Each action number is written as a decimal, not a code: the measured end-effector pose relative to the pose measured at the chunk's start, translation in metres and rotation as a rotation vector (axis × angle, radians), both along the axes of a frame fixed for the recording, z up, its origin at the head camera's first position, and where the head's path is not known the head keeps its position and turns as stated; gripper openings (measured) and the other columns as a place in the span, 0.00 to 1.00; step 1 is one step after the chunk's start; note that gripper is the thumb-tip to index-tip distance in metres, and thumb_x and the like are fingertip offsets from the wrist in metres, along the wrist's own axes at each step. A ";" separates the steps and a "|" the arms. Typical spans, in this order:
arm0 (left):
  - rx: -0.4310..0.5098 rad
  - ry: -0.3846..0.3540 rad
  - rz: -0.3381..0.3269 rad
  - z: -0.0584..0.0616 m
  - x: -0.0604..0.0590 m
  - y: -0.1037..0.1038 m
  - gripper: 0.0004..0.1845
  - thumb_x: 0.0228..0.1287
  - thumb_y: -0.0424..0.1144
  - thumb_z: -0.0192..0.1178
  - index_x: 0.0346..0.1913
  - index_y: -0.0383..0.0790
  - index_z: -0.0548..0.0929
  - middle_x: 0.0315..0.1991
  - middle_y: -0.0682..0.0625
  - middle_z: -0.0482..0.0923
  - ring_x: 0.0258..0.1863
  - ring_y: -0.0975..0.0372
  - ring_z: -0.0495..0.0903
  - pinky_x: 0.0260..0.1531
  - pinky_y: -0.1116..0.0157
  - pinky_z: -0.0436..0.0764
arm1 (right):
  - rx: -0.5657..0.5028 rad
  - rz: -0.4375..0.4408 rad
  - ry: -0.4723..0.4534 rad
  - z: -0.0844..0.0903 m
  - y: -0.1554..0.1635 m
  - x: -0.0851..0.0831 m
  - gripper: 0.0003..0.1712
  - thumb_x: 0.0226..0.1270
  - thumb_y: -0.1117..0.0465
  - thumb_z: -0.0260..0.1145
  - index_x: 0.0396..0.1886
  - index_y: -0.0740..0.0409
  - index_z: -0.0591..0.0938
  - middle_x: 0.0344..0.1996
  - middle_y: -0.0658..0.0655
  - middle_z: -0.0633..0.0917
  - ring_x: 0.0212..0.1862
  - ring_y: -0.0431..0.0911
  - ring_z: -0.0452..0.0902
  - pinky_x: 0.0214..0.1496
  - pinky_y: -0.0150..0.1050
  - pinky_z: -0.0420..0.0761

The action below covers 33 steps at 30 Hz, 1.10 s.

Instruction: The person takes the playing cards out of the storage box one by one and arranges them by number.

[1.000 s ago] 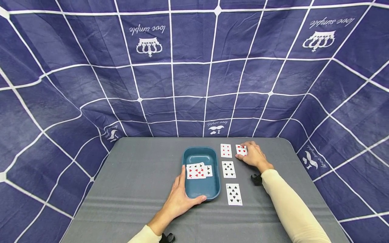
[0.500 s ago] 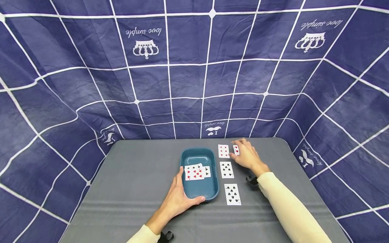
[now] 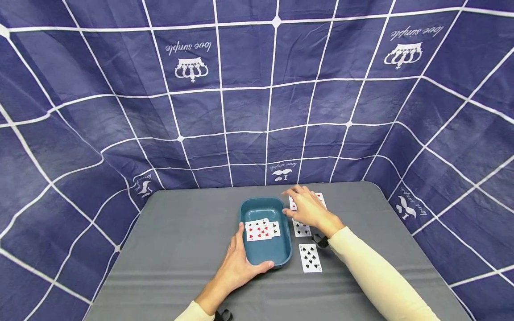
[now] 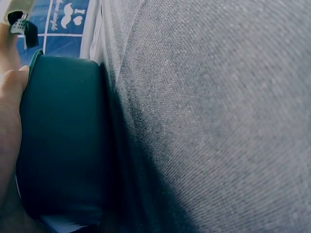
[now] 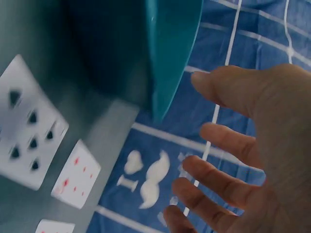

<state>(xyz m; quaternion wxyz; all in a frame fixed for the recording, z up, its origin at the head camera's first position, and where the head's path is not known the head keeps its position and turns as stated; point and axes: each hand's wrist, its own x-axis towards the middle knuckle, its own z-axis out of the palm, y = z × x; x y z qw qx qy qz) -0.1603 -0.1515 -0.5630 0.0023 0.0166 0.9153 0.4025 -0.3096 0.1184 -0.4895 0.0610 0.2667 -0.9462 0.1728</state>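
**Near the far edge: right hand over the cards, left on the tray**

Toward the far edge of the grey surface (image 3: 180, 249) I see my right hand (image 3: 307, 208) hovering with fingers spread and loose, holding nothing, above the red card (image 3: 293, 204) and the spade card (image 3: 302, 229) just right of the teal tray (image 3: 281, 256). My left hand (image 3: 241, 267) grips the tray's near left corner. Cards (image 3: 261, 229) lie inside the tray; another spade card (image 3: 310, 257) lies nearer me.

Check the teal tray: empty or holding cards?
Holding cards. The teal tray has face-up playing cards overlapping inside it; the left hand holds its near rim.
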 end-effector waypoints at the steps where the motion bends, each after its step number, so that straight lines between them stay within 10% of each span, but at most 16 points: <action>1: 0.000 -0.002 0.000 0.000 0.000 0.000 0.86 0.48 0.77 0.87 0.97 0.39 0.47 0.86 0.32 0.68 0.83 0.37 0.75 0.76 0.37 0.83 | 0.013 0.022 -0.002 0.001 -0.005 0.002 0.32 0.77 0.48 0.83 0.75 0.51 0.88 0.71 0.61 0.86 0.71 0.64 0.83 0.64 0.66 0.85; 15: -0.023 0.013 -0.018 0.005 0.004 0.002 0.85 0.50 0.75 0.88 0.97 0.36 0.46 0.85 0.30 0.69 0.81 0.37 0.77 0.75 0.36 0.83 | 0.167 0.230 -0.168 -0.001 -0.070 0.015 0.39 0.69 0.51 0.90 0.77 0.51 0.87 0.65 0.60 0.88 0.66 0.60 0.86 0.68 0.63 0.89; 33: -0.048 -0.006 -0.012 0.003 0.002 0.003 0.85 0.51 0.77 0.86 0.97 0.39 0.45 0.84 0.31 0.69 0.81 0.37 0.77 0.75 0.38 0.83 | 0.350 0.214 -0.276 -0.022 -0.097 0.010 0.41 0.59 0.49 0.96 0.72 0.43 0.89 0.62 0.56 0.86 0.63 0.53 0.86 0.67 0.55 0.90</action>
